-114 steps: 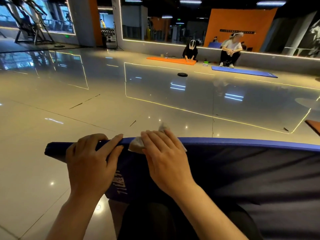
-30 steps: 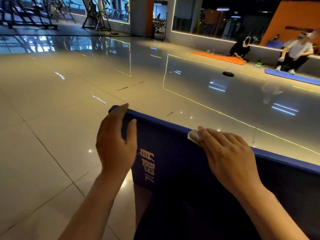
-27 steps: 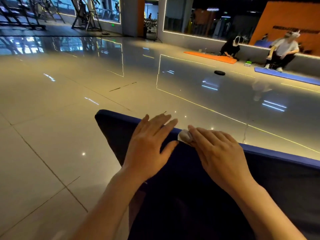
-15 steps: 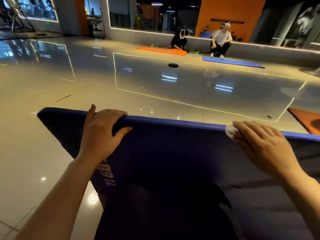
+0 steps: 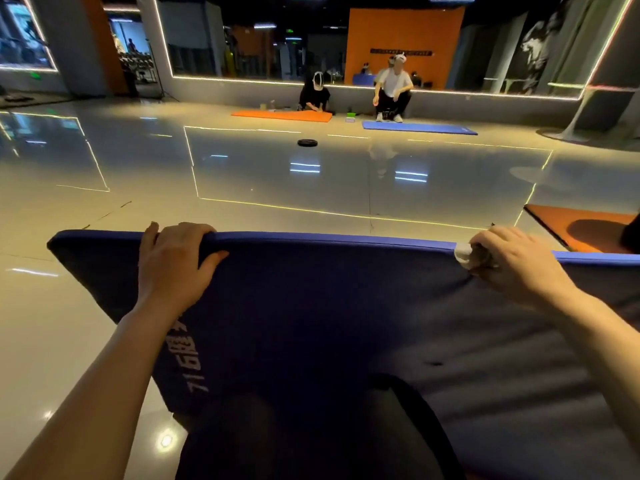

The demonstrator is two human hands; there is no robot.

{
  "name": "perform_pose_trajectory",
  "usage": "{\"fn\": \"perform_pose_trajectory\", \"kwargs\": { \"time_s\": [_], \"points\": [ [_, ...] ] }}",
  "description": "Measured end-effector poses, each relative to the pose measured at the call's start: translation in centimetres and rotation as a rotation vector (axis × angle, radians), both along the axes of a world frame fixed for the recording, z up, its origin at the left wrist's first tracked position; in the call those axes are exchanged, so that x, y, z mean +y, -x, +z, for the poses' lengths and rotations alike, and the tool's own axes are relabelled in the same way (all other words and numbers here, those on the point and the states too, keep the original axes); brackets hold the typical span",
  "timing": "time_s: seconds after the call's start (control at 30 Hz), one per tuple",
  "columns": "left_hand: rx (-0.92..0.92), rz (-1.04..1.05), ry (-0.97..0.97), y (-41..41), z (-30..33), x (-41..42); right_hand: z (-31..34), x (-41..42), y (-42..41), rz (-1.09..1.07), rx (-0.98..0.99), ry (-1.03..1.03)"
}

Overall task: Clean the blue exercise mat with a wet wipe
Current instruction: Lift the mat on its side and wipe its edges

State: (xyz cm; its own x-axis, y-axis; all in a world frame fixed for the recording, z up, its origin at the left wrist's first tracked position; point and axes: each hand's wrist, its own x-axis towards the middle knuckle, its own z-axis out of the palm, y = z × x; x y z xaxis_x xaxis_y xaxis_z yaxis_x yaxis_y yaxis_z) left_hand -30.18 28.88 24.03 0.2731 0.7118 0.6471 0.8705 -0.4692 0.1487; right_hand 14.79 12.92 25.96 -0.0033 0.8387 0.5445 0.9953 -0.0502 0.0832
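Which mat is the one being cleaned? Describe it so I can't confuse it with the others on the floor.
Start at the glossy gym floor: two mats lie flat by the far mirror wall. The blue exercise mat is the near one, tilted up, left hand gripping its top edge, right hand pressing the wet wipe there. Only it bears white lettering.
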Motion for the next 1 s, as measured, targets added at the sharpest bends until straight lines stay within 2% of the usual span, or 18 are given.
{"fn": "perform_pose_trajectory", "kwargs": {
  "time_s": [0.1,0.3,0.4,0.5,0.67,0.8,1.0],
  "points": [
    [-0.039,0.017,-0.063,-0.3,-0.5,0.8,0.3,0.8,0.5,-0.026,0.0,-0.104],
    [-0.242,0.112,-0.235,2.7,1.2,1.5,6.8,4.2,4.8,-0.047,-0.08,-0.417],
    [-0.307,0.166,-0.198,5.7,0.6,1.0,7.0,5.2,8.3,0.034,-0.101,-0.492],
    [-0.297,0.205,-0.121,8.6,-0.7,0.7,3.8,4.3,11.2,0.086,-0.119,-0.531],
    [-0.234,0.258,-0.018,10.7,-2.3,0.9,-5.1,0.7,15.6,0.021,0.063,-0.355],
    [-0.11,0.168,0.027,10.0,-5.1,0.7,-12.8,-1.6,17.1,-0.124,0.45,-0.053],
    [-0.028,0.072,0.031,8.9,-7.2,1.6,-15.7,-2.3,16.6,-0.22,0.646,0.025]
  ]
}}
